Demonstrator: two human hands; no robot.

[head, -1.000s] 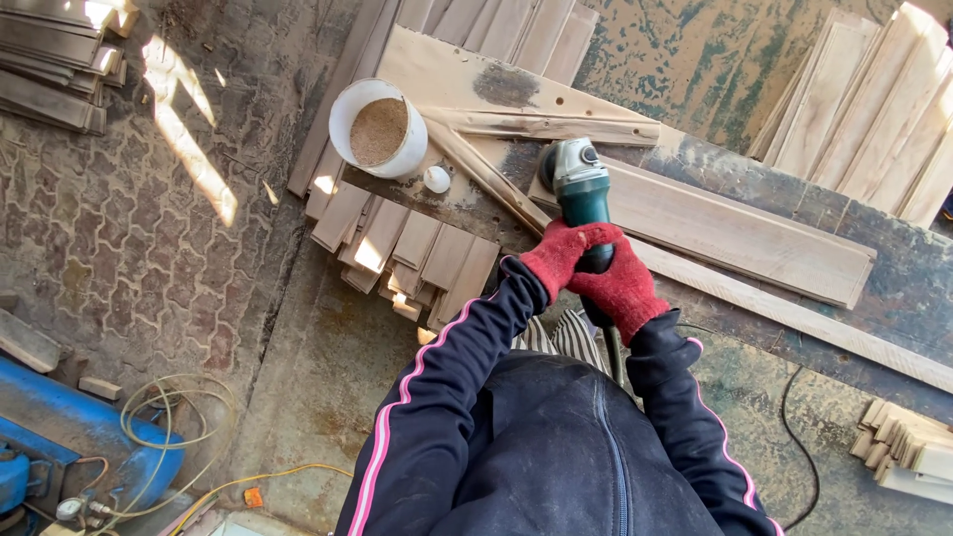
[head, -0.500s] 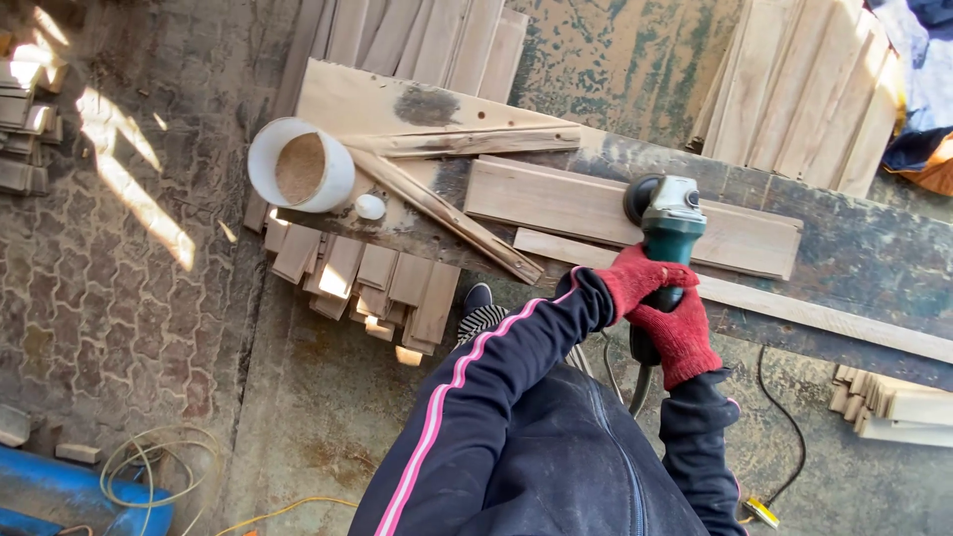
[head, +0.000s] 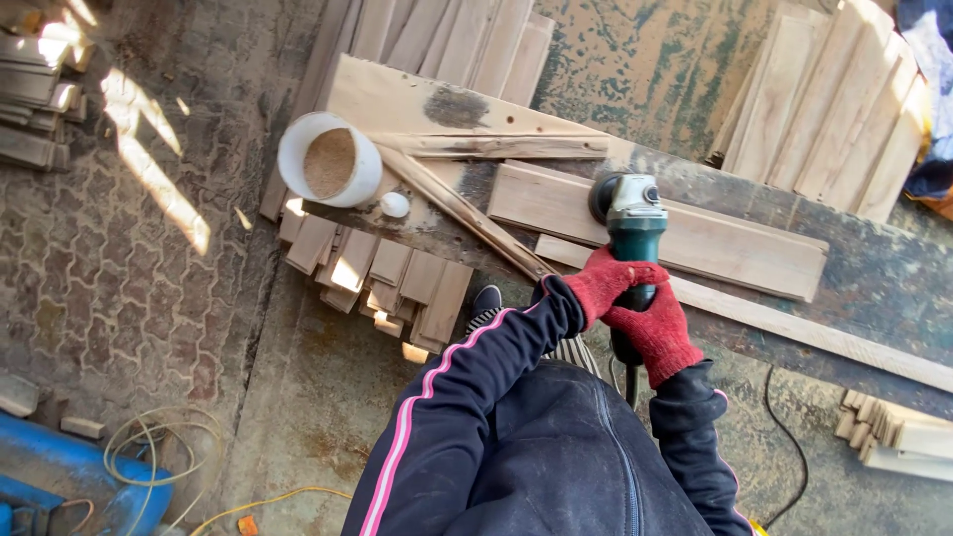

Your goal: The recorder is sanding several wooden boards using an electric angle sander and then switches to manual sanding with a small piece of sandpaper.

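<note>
On long dark workbench [head: 874, 268], L hand [head: 606, 283] & R hand [head: 655, 328], red gloves, both clench green angle grinder [head: 629, 220] on pale wood plank [head: 735, 248].

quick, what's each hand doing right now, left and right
Left hand: closed around the body of the green angle grinder, in a red glove.
Right hand: closed on the grinder's rear handle, also gloved; the grinder's head rests on the wooden plank.

On my tabletop [head: 874, 268], far-left end: white tub of sawdust [head: 330, 159], small white cap [head: 395, 204] beside it, one splintered strip [head: 462, 210]. Below that edge, stacked short boards [head: 372, 273]. On the floor: yellow hose coil [head: 149, 447], blue machine [head: 60, 476].
</note>
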